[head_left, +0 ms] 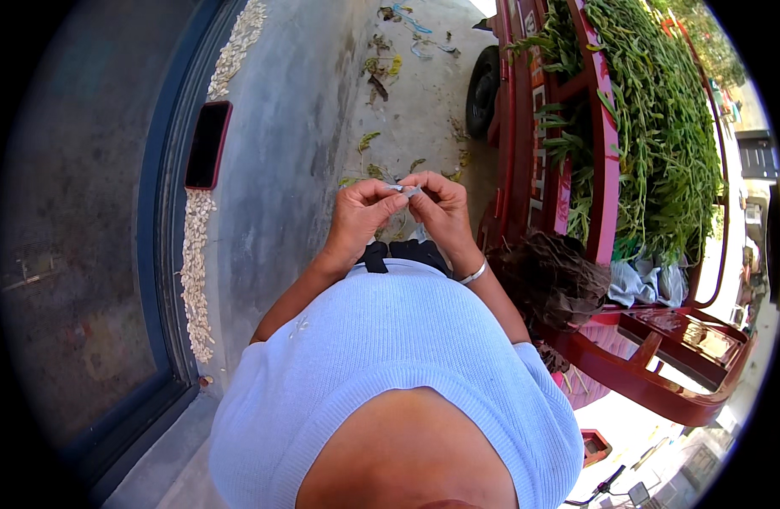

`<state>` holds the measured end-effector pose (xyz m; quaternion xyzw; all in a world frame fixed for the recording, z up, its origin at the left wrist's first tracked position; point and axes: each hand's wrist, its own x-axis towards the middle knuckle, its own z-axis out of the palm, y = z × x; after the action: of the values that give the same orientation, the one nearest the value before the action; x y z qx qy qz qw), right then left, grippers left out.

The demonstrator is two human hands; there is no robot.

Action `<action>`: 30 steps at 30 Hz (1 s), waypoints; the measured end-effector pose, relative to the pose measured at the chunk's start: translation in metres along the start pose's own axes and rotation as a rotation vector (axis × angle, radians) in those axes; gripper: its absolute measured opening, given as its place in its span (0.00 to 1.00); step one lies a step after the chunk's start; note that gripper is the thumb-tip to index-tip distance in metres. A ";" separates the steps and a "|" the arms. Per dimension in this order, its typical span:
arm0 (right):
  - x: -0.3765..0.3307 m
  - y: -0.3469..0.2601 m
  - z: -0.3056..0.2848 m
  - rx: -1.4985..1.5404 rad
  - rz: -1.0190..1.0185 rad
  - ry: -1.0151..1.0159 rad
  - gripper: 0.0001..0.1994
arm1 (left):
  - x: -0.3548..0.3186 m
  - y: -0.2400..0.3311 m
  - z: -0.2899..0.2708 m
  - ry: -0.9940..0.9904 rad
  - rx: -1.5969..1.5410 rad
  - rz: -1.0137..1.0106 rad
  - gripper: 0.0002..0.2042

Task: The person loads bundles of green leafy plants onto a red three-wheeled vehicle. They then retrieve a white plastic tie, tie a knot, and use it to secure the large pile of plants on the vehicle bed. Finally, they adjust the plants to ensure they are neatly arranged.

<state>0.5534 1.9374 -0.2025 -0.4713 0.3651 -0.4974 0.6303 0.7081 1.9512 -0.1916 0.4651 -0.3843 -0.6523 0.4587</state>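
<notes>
In front of my waist, my left hand [360,219] and my right hand [447,214] come together, fingers and thumbs pinched. Between their fingertips is a small crumpled whitish-grey scrap [414,192], thin like plastic or paper; its kind is too small to make out. Both hands grip it, and the fingers hide much of it. A silver bangle [472,272] circles my right wrist.
On the window ledge at left, a phone [209,146] in a red case lies amid a strip of pale seeds [196,271]. At right stands a red cargo vehicle [606,161] loaded with leafy green plants [662,127]; brown cloth [547,280] hangs near my right elbow. Fallen leaves [369,140] dot the ground.
</notes>
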 end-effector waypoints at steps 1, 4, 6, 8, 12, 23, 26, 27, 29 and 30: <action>0.001 -0.001 -0.001 -0.060 -0.044 -0.021 0.06 | 0.001 -0.001 -0.001 0.001 0.008 -0.009 0.03; 0.001 -0.002 -0.001 -0.122 -0.130 -0.097 0.08 | 0.002 0.002 0.001 0.033 -0.017 -0.038 0.04; 0.002 -0.006 0.003 -0.189 -0.200 -0.134 0.09 | 0.003 0.002 0.002 0.085 -0.055 -0.019 0.05; 0.004 -0.011 0.007 -0.322 -0.295 -0.147 0.10 | 0.002 -0.002 0.003 0.156 -0.096 0.035 0.06; 0.004 -0.007 0.011 -0.182 -0.204 -0.125 0.11 | -0.001 -0.001 0.011 0.280 -0.028 0.095 0.05; 0.001 -0.012 0.020 0.142 0.092 0.150 0.12 | -0.006 -0.009 0.001 0.106 -0.188 0.123 0.02; 0.004 -0.008 0.012 0.369 0.317 0.029 0.12 | 0.000 -0.003 -0.003 0.119 0.492 0.772 0.05; 0.005 -0.006 0.009 0.399 0.364 -0.012 0.12 | -0.001 0.001 -0.006 0.065 0.617 0.840 0.06; 0.005 -0.003 0.004 0.457 0.454 -0.093 0.12 | -0.003 0.012 -0.012 -0.050 0.868 0.976 0.09; 0.005 -0.004 0.004 0.452 0.472 -0.107 0.12 | -0.003 0.014 -0.011 -0.050 0.911 1.013 0.09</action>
<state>0.5566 1.9335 -0.1974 -0.2472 0.3110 -0.3805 0.8351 0.7227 1.9492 -0.1810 0.3592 -0.8015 -0.1408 0.4568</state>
